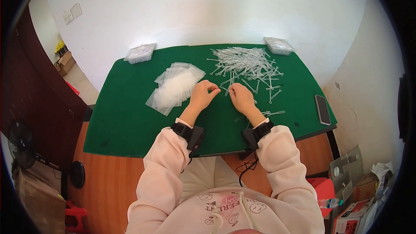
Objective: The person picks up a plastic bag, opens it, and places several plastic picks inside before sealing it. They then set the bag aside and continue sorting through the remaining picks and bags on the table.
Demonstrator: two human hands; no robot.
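My left hand (203, 96) is over the middle of the green table, thumb and forefinger curled together in a pinch. Anything between those fingertips is too small to make out. Close by on the right, my right hand (243, 98) is closed, its fingertips at the near edge of a heap of thin clear plastic sticks with looped ends (245, 63). Whether one of the sticks is in its grip cannot be told. To the left of my left hand lies a fanned stack of clear plastic bags (177, 87). Several loose sticks (273, 113) lie beside my right wrist.
The green-covered table (125, 117) stands against a white wall. Clear packs sit at its back left (140, 53) and back right (279, 46) corners. A phone (322, 109) lies at the right edge. A fan (21, 143) is at the left; boxes (353, 216) stand low right.
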